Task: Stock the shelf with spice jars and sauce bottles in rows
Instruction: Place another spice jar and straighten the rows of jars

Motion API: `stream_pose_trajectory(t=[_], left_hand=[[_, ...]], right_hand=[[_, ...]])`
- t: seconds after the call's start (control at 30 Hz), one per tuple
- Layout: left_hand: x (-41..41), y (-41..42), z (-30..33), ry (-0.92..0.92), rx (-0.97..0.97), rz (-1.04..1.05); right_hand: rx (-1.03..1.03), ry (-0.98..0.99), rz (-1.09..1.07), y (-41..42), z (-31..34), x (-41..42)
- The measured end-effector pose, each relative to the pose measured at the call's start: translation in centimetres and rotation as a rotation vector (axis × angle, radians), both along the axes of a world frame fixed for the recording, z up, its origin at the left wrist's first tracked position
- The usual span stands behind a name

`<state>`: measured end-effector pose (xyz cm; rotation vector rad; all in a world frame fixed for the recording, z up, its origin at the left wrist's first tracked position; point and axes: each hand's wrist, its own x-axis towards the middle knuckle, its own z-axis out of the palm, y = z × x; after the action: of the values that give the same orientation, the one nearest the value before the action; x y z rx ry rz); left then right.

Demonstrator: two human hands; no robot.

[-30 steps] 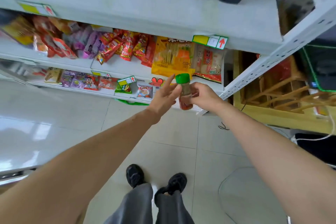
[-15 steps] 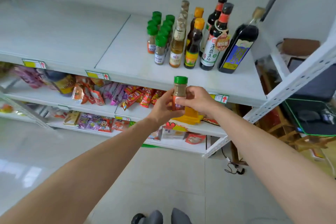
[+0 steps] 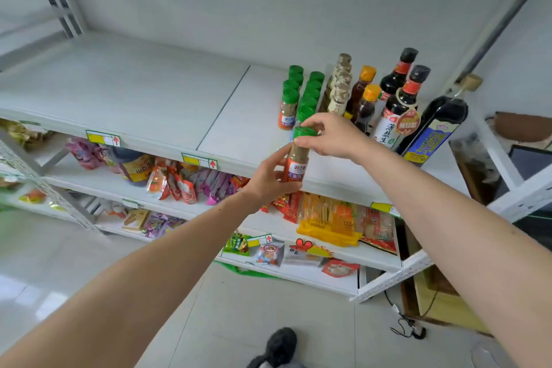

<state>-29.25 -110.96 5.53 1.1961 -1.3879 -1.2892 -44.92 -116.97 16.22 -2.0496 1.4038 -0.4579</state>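
here we hold one spice jar (image 3: 297, 158) between both hands, upright, just in front of the top shelf (image 3: 155, 104) and level with its front edge, not yet set down. our left hand (image 3: 270, 179) wraps the lower body of the jar, fingers curled over its orange label, while our right hand (image 3: 331, 137) pinches the green cap (image 3: 304, 131) from above with thumb and fingertips; both hands are closed on the jar. behind it, on the right part of the shelf, stand two rows of matching green-capped jars (image 3: 298, 95) running back toward the wall. to their right we see a row of pale bottles with beige caps (image 3: 339, 86), then two brown bottles with orange caps (image 3: 363, 98), then two dark soy sauce bottles with red neck bands (image 3: 398, 98), and furthest right a large dark bottle with a blue label (image 3: 433, 125), which leans a little in this wide view. the left stretch of the shelf is bare white. yellow price tags (image 3: 199, 161) sit on the shelf's front lip. below, the lower shelves carry snack packets (image 3: 179, 182) in red, purple and orange, and a stack of yellow packs (image 3: 328, 221). on the tiled floor (image 3: 268, 302) we see a dark shoe (image 3: 279, 346) at the bottom edge.
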Motion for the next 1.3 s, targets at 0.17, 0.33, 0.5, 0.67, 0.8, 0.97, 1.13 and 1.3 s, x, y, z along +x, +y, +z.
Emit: stream_pose_trajectory(t=[0.17,0.33,0.5,0.67,0.8,0.97,1.13,1.3], left_hand=[[1.9,-4.7,-0.8,-0.05,-0.037,0.147],[3.7,-9.7,-1.4,-0.245,-0.097,0.231],[4.9,-13.4,-2.4,-0.3,-0.101,0.289],[4.9,-15.8,-3.6,-0.35,-0.1,0.299],[5.0,-17.2,-4.3,-0.402,-0.089,0.279],[4.7,-18.1,-4.8,-0.503,-0.122,0.251],[4.9,-18.3,-4.9,-0.453,-0.089,0.24],[5.1,-18.4,-5.2,-0.447,-0.095,0.214]], right_hand=[[-0.033,0.203,0.052,-4.9,2.4,2.5],[-0.133,0.372,0.104,-8.9,2.6,5.0],[-0.152,0.444,0.157,-12.3,2.3,6.7],[-0.185,0.502,0.142,-14.5,0.9,7.6],[-0.223,0.549,0.129,-15.0,0.1,7.4],[-0.235,0.6,0.1,-14.9,-0.2,7.3],[-0.229,0.592,0.07,-15.0,-0.3,7.4],[-0.237,0.646,0.068,-14.7,-0.2,7.8]])
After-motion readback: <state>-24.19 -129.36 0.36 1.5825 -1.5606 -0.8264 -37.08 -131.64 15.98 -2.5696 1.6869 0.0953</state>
